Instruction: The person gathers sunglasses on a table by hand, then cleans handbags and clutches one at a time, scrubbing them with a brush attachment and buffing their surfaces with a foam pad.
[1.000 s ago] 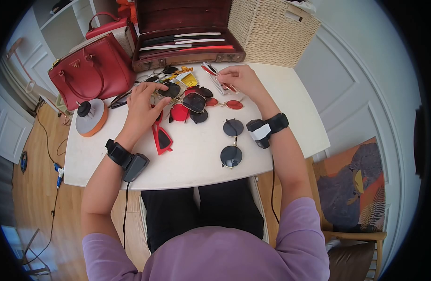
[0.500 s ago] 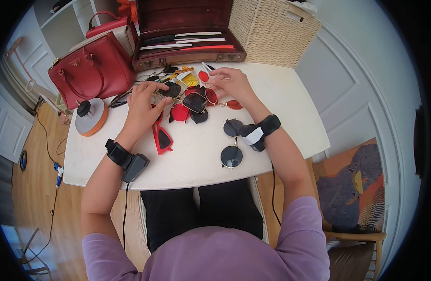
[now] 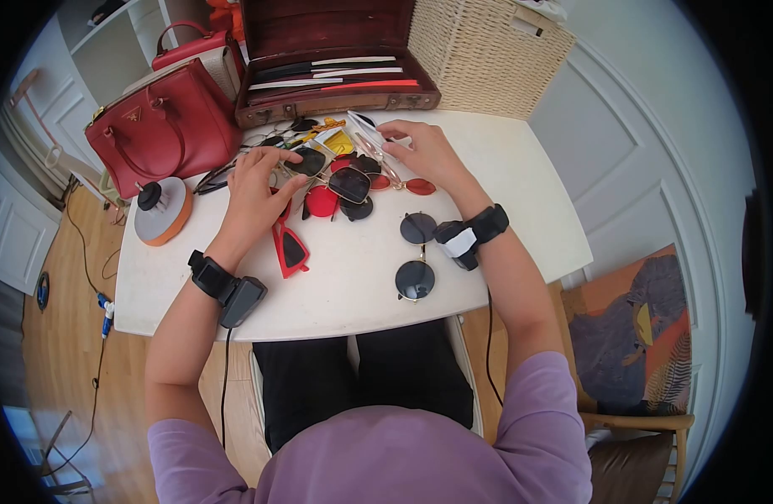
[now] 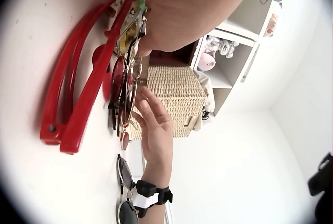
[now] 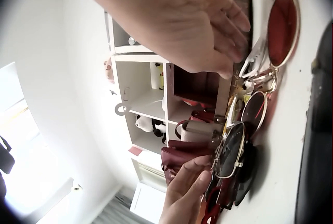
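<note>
Over the heap of sunglasses, my left hand [image 3: 256,185] pinches dark-lensed, thin gold-framed sunglasses [image 3: 349,184] at their left side, thumb and index finger at one lens. My right hand [image 3: 424,151] is at the far right of the heap. Its fingertips are at the end of white-framed sunglasses [image 3: 365,130], which stand tilted; its fingers partly hide their near end in the right wrist view. Just below lie small red-lensed oval sunglasses [image 3: 420,186]. Red-framed sunglasses [image 3: 292,250] lie nearer me, beside the left wrist.
Round dark sunglasses [image 3: 416,280] lie at front right on the white table [image 3: 504,176]. Behind the heap stands an open brown case [image 3: 336,105] with several strips inside. A woven basket [image 3: 479,59], a red handbag [image 3: 164,122] and a round grey-and-orange device [image 3: 164,214] surround it.
My right hand shifted left toward the heap, turning the white-framed sunglasses so their red lenses showed, then tilting them to another angle. My left hand and its sunglasses stayed put.
</note>
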Action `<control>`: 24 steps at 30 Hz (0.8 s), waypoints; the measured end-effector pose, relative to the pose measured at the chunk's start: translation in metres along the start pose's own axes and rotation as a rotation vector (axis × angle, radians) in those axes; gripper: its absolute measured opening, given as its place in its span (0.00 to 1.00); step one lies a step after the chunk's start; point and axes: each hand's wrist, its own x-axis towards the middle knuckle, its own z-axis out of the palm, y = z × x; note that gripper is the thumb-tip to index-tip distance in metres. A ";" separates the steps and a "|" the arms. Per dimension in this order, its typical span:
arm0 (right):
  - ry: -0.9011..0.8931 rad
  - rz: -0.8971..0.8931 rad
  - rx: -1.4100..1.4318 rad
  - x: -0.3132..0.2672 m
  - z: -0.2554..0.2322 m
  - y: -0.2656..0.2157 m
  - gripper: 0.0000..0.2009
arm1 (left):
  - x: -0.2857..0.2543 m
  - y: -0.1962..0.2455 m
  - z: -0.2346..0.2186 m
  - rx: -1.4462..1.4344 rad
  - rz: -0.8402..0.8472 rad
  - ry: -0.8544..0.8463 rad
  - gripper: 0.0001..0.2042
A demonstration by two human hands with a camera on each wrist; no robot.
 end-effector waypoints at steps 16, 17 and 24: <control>-0.928 -0.093 -0.012 -0.022 -0.036 -0.053 0.28 | 0.000 0.001 -0.001 0.010 0.000 0.003 0.15; -0.932 -0.140 -0.010 -0.024 -0.032 -0.055 0.28 | 0.000 0.000 0.000 0.011 -0.003 0.000 0.15; -1.066 -0.210 0.438 -0.014 -0.035 -0.058 0.27 | 0.001 -0.006 0.004 -0.047 -0.008 -0.002 0.17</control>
